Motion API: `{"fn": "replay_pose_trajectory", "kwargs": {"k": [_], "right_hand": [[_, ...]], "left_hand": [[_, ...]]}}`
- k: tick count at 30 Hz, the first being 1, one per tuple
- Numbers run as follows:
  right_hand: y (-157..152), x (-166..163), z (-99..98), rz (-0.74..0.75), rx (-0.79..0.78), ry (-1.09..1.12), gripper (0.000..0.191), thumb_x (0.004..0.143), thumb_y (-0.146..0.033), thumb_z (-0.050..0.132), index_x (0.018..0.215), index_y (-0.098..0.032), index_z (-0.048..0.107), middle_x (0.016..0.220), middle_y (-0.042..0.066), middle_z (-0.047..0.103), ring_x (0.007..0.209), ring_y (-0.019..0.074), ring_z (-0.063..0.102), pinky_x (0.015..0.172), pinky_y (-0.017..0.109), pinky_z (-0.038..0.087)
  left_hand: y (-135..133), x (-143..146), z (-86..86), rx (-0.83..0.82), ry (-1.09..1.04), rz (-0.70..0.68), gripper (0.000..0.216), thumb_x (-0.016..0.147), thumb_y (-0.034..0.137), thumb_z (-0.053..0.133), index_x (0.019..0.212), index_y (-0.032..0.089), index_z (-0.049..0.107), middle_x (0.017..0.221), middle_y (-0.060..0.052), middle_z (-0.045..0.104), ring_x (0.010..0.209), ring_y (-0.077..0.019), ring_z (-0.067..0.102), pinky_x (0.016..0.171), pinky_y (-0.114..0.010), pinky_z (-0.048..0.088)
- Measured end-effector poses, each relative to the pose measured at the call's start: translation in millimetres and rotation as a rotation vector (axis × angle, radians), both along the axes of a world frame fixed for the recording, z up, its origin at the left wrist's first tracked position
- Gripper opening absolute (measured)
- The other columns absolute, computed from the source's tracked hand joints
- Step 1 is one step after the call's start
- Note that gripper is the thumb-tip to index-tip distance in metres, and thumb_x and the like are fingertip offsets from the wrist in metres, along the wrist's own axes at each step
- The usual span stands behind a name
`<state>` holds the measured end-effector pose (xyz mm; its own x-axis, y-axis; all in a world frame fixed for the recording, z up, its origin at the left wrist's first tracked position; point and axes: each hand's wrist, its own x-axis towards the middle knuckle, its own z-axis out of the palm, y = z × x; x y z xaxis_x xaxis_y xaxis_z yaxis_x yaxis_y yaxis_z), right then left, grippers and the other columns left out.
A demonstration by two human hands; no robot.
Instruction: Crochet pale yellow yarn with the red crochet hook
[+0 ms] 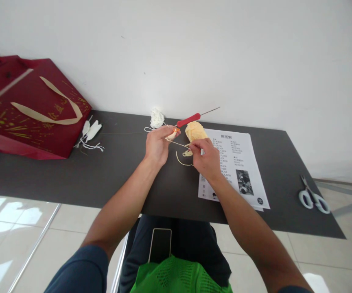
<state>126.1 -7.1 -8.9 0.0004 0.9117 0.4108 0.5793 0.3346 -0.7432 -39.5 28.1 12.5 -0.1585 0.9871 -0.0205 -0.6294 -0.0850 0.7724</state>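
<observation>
My left hand (158, 144) is closed on a small pale crochet piece (172, 135) with a bit of orange at its edge. A crochet hook with a red handle (188, 119) sticks out from the same fingers, its thin metal end pointing up and right. Between my two hands a strand of cream yarn (178, 143) runs taut. My right hand (206, 158) pinches that strand, and a loose tail curls below it. Just behind the right hand lies a ball of yellow yarn (195, 131). White yarn (156, 118) sits in a heap behind my left hand.
Printed sheets (249, 162) lie partly under my right hand and forearm. Scissors (313, 197) rest at the table's right end. On the left stand a red paper bag (35, 110) and small white pieces with yarn tails (92, 131). A phone (160, 244) lies on my lap.
</observation>
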Motion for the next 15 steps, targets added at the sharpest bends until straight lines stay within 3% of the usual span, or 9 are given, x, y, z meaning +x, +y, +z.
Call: {"fn": "replay_pose_trajectory", "kwargs": {"k": [3, 6, 9, 12, 15], "right_hand": [[0.8, 2.0, 1.1, 0.004, -0.011, 0.227, 0.015, 0.098, -0.038, 0.058, 0.091, -0.027, 0.064, 0.094, 0.004, 0.072, 0.09, 0.0222, 0.068, 0.086, 0.039, 0.053], [4.6, 3.5, -1.6, -0.015, -0.081, 0.423, 0.019, 0.099, -0.042, 0.053, 0.09, -0.026, 0.058, 0.079, 0.0, 0.069, 0.075, 0.0192, 0.066, 0.076, 0.036, 0.052], [9.8, 5.2, -7.3, -0.036, -0.174, 0.291, 0.018, 0.095, -0.037, 0.056, 0.083, -0.025, 0.057, 0.067, -0.002, 0.062, 0.061, 0.0172, 0.059, 0.065, 0.033, 0.048], [14.3, 6.7, -14.8, -0.003, -0.196, 0.077, 0.006, 0.086, -0.024, 0.06, 0.09, -0.024, 0.064, 0.077, 0.002, 0.069, 0.072, 0.0209, 0.063, 0.075, 0.038, 0.052], [16.9, 8.3, -20.8, -0.004, -0.101, -0.104, 0.037, 0.075, -0.008, 0.054, 0.107, -0.021, 0.068, 0.105, 0.009, 0.074, 0.102, 0.0291, 0.064, 0.097, 0.048, 0.05]], "left_hand": [[0.7, -1.7, 0.9, 0.015, 0.031, 0.038, 0.01, 0.07, 0.014, 0.074, 0.061, 0.015, 0.071, 0.072, -0.003, 0.067, 0.071, -0.0141, 0.066, 0.083, -0.033, 0.056], [-0.9, -2.2, 3.1, 0.035, 0.086, 0.042, 0.01, 0.07, 0.015, 0.073, 0.06, 0.015, 0.072, 0.072, -0.004, 0.068, 0.072, -0.0148, 0.067, 0.08, -0.031, 0.055], [-1.7, -2.4, 3.9, 0.056, 0.143, 0.055, 0.011, 0.071, 0.016, 0.071, 0.061, 0.016, 0.073, 0.072, -0.003, 0.069, 0.071, -0.0149, 0.067, 0.076, -0.029, 0.053], [-1.4, -3.0, 4.7, 0.043, 0.136, 0.087, 0.01, 0.071, 0.016, 0.072, 0.062, 0.016, 0.074, 0.072, -0.003, 0.07, 0.072, -0.0152, 0.067, 0.076, -0.029, 0.052], [-2.5, -3.1, 7.3, 0.032, 0.121, 0.099, 0.008, 0.071, 0.016, 0.072, 0.063, 0.016, 0.074, 0.073, -0.004, 0.07, 0.072, -0.0158, 0.068, 0.078, -0.031, 0.053]]}}
